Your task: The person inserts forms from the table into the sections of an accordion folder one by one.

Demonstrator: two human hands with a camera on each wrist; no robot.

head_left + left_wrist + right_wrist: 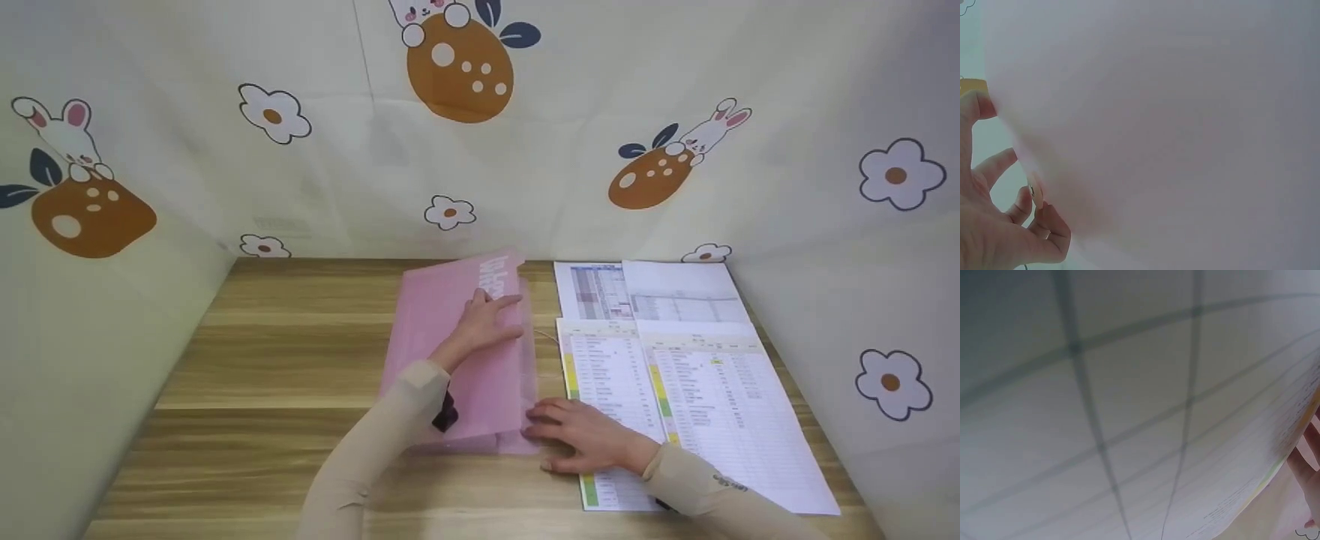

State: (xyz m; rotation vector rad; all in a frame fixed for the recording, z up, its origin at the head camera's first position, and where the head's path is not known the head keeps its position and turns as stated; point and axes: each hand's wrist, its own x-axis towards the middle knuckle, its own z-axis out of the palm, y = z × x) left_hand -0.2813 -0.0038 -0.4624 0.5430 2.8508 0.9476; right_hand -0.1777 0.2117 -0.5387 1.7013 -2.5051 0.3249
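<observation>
Across the pink plastic folder (487,390): we see left hand (481,324), thumb and forefinger parted.
Printed sheets (727,435): we note right hand (589,435) palm-down, fingers loosely extended toward folder.

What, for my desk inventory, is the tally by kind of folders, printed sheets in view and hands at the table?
Pink folder: 1
Printed sheets, namely back-left sheet, back-right sheet, front-left sheet, front-right sheet: 4 (any underneath can't be counted)
Left hand and right hand: 2
Total: 7
</observation>
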